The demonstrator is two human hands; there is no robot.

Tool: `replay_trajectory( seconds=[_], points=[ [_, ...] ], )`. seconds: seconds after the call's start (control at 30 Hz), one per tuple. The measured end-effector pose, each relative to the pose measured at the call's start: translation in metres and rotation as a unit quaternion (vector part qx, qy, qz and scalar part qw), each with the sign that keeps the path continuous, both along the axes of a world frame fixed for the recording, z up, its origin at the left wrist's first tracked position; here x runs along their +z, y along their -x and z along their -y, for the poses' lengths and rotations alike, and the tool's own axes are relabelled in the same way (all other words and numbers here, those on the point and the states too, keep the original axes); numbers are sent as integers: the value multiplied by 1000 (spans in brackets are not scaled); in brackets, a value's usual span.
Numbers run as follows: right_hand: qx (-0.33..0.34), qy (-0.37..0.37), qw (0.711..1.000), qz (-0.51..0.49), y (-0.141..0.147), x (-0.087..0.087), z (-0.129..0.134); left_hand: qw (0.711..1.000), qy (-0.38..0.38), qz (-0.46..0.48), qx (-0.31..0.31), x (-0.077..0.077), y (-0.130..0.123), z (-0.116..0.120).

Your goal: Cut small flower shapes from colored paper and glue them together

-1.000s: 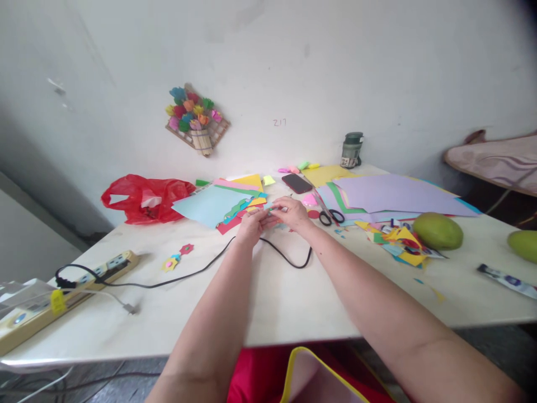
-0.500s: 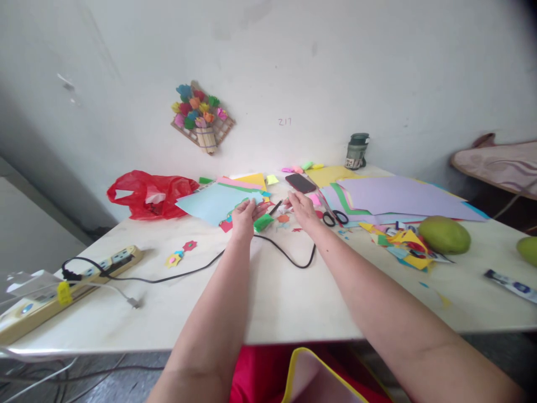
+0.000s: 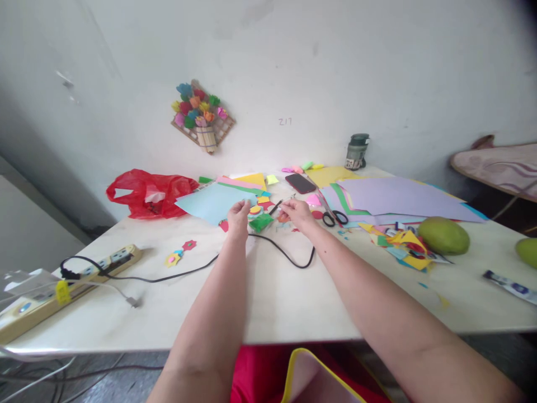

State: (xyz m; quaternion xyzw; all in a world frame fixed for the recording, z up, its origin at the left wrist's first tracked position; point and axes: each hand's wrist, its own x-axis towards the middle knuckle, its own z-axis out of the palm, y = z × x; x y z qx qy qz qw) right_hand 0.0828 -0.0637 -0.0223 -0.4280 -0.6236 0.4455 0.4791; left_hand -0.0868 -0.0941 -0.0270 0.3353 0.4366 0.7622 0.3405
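Observation:
My left hand (image 3: pixel 239 217) is closed at the right edge of a light blue sheet (image 3: pixel 205 202); what its fingers hold, if anything, is too small to make out. My right hand (image 3: pixel 297 212) has thumb and fingers pinched beside a dark thin tool (image 3: pixel 275 207), and its contents are also unclear. Between the hands lie a green packet (image 3: pixel 260 223), a yellow round piece (image 3: pixel 255 210) and small paper scraps. Black-handled scissors (image 3: pixel 334 218) rest to the right of my right hand, with a phone (image 3: pixel 300 183) behind it.
A black cord (image 3: pixel 277 246) curves across the table in front of the hands. At the left are a power strip (image 3: pixel 104 268) and a red bag (image 3: pixel 151 193). Purple paper (image 3: pixel 403 198), a green fruit (image 3: pixel 443 235) and a bottle (image 3: pixel 357 151) stand or lie at the right.
My left hand has shifted slightly left, and the light blue piece near its fingertips no longer shows. The fingers of my right hand have closed together and moved slightly down and left.

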Motion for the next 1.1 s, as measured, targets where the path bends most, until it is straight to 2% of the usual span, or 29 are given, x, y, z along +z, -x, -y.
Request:
replay_trajectory(
  seconds=[0.1,0.17,0.3,0.4,0.5,0.6,0.73,0.87,0.93,1.0,1.1],
  points=[
    [11,-8,1000,21,2,-5,-2,1000,7,3,-7,-6,-2,-3],
    [6,-28,997,69,3,-7,-2,1000,29,-3,-5,-8,-5,-3],
    [-2,-80,974,210,7,-9,3,998,56,-6,-16,-10,-10,-2],
    [5,-102,965,243,13,-10,8,997,52,33,-37,-9,-14,-2],
    [33,-33,980,195,18,-11,12,996,50,65,-46,-8,-17,-3],
    [56,42,993,92,19,-9,15,994,39,84,-51,-7,-19,-2],
    [75,56,994,-50,18,-4,19,993,9,101,-61,-6,-23,0],
    [92,61,990,-87,17,0,21,986,-15,102,-127,-4,-24,2],
    [85,67,991,-83,16,3,19,985,-5,91,-147,-2,-21,3],
    [64,67,992,-83,12,6,16,988,15,71,-138,-1,-15,3],
    [-5,54,995,-87,3,9,8,992,43,19,-113,-1,-5,3]
  ],
)
